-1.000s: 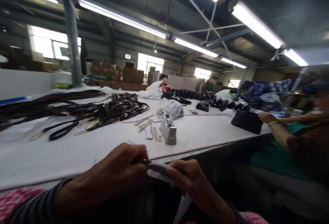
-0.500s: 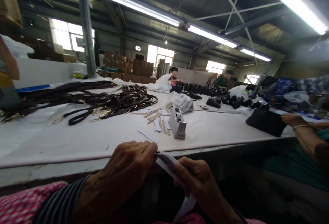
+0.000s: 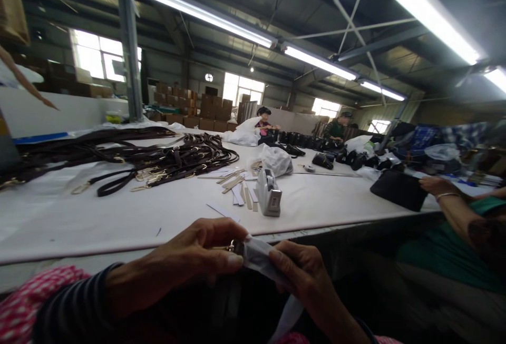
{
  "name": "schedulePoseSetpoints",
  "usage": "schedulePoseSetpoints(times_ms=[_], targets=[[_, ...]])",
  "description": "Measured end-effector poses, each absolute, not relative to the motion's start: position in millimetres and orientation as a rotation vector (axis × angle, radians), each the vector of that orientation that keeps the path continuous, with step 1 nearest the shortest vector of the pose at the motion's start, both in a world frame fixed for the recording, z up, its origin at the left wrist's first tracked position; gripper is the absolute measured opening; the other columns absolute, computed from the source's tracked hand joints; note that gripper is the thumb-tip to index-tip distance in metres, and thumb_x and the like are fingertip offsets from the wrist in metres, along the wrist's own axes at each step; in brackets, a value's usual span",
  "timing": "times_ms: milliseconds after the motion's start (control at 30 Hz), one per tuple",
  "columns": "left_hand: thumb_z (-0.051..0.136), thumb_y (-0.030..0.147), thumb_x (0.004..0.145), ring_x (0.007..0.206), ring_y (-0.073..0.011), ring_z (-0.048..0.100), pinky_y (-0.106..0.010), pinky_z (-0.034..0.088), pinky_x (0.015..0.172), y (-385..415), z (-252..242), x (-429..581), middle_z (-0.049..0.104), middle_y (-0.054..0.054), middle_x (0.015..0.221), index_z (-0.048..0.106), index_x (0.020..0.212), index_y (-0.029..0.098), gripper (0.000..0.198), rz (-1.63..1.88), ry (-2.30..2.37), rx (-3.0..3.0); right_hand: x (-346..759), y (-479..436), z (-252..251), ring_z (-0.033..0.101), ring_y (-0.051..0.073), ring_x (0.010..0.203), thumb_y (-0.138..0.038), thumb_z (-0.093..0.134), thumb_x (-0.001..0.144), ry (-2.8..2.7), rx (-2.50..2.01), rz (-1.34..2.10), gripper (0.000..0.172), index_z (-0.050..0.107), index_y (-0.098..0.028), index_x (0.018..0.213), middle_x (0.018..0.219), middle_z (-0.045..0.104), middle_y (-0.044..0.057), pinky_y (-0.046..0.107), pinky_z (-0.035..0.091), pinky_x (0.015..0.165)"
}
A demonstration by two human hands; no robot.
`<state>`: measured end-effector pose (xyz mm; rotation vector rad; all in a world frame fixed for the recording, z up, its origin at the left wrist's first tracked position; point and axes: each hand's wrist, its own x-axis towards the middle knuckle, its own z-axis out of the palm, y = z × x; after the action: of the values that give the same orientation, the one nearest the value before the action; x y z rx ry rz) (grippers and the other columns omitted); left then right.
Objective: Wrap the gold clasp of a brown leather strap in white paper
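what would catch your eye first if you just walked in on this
Nearest the camera, the left hand and right hand pinch a pale wrapped strip with a small metal clasp at its end. Behind them, a heap of dark straps sprawls across the white table, with a tape dispenser mid-table.

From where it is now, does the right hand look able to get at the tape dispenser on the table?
Probably yes: the tape dispenser stands near the table's front edge, with bare surface before it, but the right hand holds a white strip.
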<state>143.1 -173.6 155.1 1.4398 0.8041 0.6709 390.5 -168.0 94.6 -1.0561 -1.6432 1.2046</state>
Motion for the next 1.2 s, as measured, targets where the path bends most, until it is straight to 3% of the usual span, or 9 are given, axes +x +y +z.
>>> schedulePoseSetpoints(times_ms=[100,267,333,467,667,833,933,1067,1200], targets=[[0.083,0.034,0.070,0.104,-0.0263,0.060,-0.023,0.049,0.064,-170.7,147.3,143.2,0.069,-0.010,0.117,0.066,0.120,0.021,0.054,0.744,0.738,1.340,388.5,-169.6,96.2,0.038,0.007,0.047,-0.060,0.065,0.088,-1.619,-1.039,1.181,0.050,0.065,-0.014,0.068,0.050,0.050,-0.002,0.023,0.024,0.046],[0.081,0.021,0.068,0.076,-0.0167,0.060,-0.020,0.047,0.058,-166.0,132.9,140.9,0.071,-0.010,0.094,0.071,0.110,0.013,0.044,0.783,0.587,1.123,384.7,-171.0,98.7,0.035,0.006,0.044,-0.059,0.065,0.089,-1.597,-1.029,1.203,0.050,0.063,-0.013,0.068,0.050,0.050,-0.002,0.022,0.021,0.043],[0.077,0.015,0.068,0.068,-0.0135,0.059,-0.020,0.046,0.058,-166.9,128.6,138.4,0.070,-0.009,0.088,0.070,0.115,0.013,0.048,0.778,0.514,1.046,383.6,-170.6,99.3,0.033,0.005,0.044,-0.058,0.066,0.088,-1.555,-1.009,1.227,0.050,0.062,-0.013,0.067,0.050,0.049,-0.002,0.022,0.019,0.043],[0.075,0.008,0.070,0.080,-0.0188,0.064,-0.023,0.048,0.064,-169.3,120.3,140.1,0.072,-0.011,0.092,0.066,0.124,0.015,0.055,0.827,0.499,1.053,378.3,-169.1,97.8,0.029,0.004,0.044,-0.056,0.068,0.088,-1.451,-0.930,1.295,0.048,0.059,-0.014,0.067,0.049,0.044,-0.004,0.021,0.016,0.042],[0.070,0.032,0.091,0.073,-0.0144,0.061,-0.021,0.042,0.063,-162.4,102.8,160.8,0.069,-0.007,0.084,0.069,0.108,0.017,0.022,0.986,0.559,1.103,366.6,-166.4,86.6,0.029,0.005,0.044,-0.056,0.066,0.089,-1.416,-0.896,1.314,0.048,0.060,-0.013,0.069,0.050,0.040,-0.005,0.021,0.017,0.042],[0.068,0.052,0.090,0.064,-0.0146,0.056,-0.024,0.040,0.060,-161.5,105.6,161.4,0.066,-0.005,0.071,0.074,0.082,0.011,0.041,0.919,0.754,1.461,366.0,-163.8,79.8,0.029,0.005,0.045,-0.057,0.066,0.089,-1.395,-0.915,1.292,0.048,0.060,-0.014,0.071,0.051,0.039,-0.005,0.021,0.017,0.041],[0.075,0.053,0.083,0.066,-0.0154,0.056,-0.024,0.038,0.058,-163.1,109.3,160.7,0.066,-0.005,0.075,0.076,0.090,0.012,0.042,0.923,0.801,1.459,364.6,-162.1,78.0,0.028,0.005,0.044,-0.058,0.065,0.090,-1.396,-0.913,1.285,0.047,0.063,-0.013,0.074,0.051,0.039,-0.005,0.021,0.017,0.040],[0.078,0.054,0.080,0.060,-0.0129,0.055,-0.021,0.038,0.054,-160.7,105.3,161.9,0.066,-0.004,0.068,0.073,0.078,0.011,0.043,1.037,0.898,1.312,360.6,-159.4,73.2,0.032,0.006,0.045,-0.058,0.064,0.090,-1.403,-0.924,1.264,0.047,0.063,-0.013,0.073,0.052,0.041,-0.004,0.021,0.018,0.041],[0.079,0.050,0.082,0.053,-0.0099,0.054,-0.019,0.036,0.051,-157.1,98.3,160.0,0.066,-0.004,0.064,0.072,0.079,0.012,0.039,1.017,0.858,1.226,358.7,-158.0,68.1,0.035,0.006,0.047,-0.058,0.065,0.089,-1.412,-0.962,1.177,0.049,0.064,-0.013,0.071,0.053,0.043,-0.003,0.020,0.021,0.043]])
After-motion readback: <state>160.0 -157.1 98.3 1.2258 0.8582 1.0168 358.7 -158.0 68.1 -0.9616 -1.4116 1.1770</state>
